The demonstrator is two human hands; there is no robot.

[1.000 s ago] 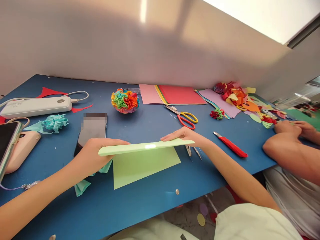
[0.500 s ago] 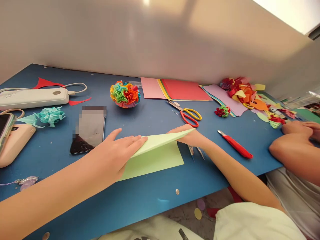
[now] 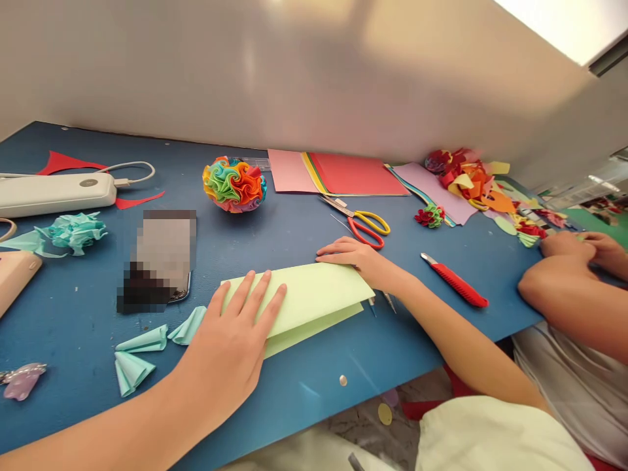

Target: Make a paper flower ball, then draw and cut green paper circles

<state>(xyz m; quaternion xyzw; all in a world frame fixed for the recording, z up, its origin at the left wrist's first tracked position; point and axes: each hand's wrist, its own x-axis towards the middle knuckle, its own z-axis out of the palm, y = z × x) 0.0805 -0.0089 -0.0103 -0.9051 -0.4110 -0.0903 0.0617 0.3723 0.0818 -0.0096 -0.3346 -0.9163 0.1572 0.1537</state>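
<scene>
A pale green sheet of paper lies folded over on the blue table, its lower layer showing along the near edge. My left hand rests flat on the left part of the paper with its fingers spread. At the paper's far right edge, my right hand touches the sheet with its fingers stretched out to the left; its thumb is hidden. Scissors with red and yellow handles lie just beyond my right hand. Metal tool tips stick out beside the paper's right corner.
On the blue table are a phone, a colourful paper ball, teal folded pieces, coloured sheets, a red-handled knife and a white power bank. Another person's arms rest at the right.
The raised upper layer of the green paper has come down nearly flat. My left hand has spread its fingers on top of it, uncovering teal pieces. The view has shifted slightly.
</scene>
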